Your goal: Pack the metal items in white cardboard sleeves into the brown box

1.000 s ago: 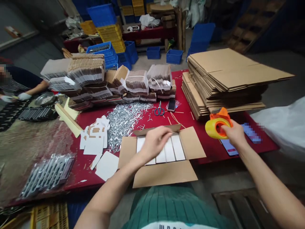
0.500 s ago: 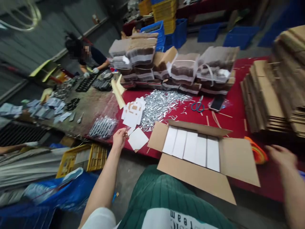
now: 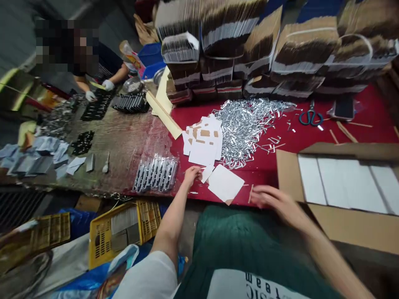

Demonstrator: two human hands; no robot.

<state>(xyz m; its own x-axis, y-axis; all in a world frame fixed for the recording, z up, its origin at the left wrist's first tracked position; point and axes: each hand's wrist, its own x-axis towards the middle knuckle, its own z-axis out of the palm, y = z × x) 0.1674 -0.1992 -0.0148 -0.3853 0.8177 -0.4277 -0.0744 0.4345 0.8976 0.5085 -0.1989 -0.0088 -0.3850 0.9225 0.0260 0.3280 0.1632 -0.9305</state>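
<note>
My left hand [image 3: 192,176] is at the table's front edge, its fingers pinched on the corner of a small white card piece [image 3: 207,173]. Just right of that piece lies a larger white card [image 3: 226,182]. Several white cards with torn brown patches [image 3: 203,143] are spread behind it. My right hand [image 3: 277,201], slightly blurred, hovers by the front edge with fingers stretched out and nothing visible in them. A thin brown strip [image 3: 250,193] is close to its fingertips. Beyond the cards spreads a heap of small shiny metal pieces [image 3: 243,128].
An open cardboard box [image 3: 289,174] with white boxes inside stands at right. Bundled cardboard [image 3: 302,50] lines the back. Scissors [image 3: 311,118] and a phone [image 3: 343,109] lie on the red cloth. Bagged metal parts [image 3: 156,174] sit left. A gloved co-worker [image 3: 107,85] works at far left.
My right hand has come in from beyond the box's right side to near the larger white card. The view has turned left and closer, so the box now appears farther right. My left hand stays by the cards.
</note>
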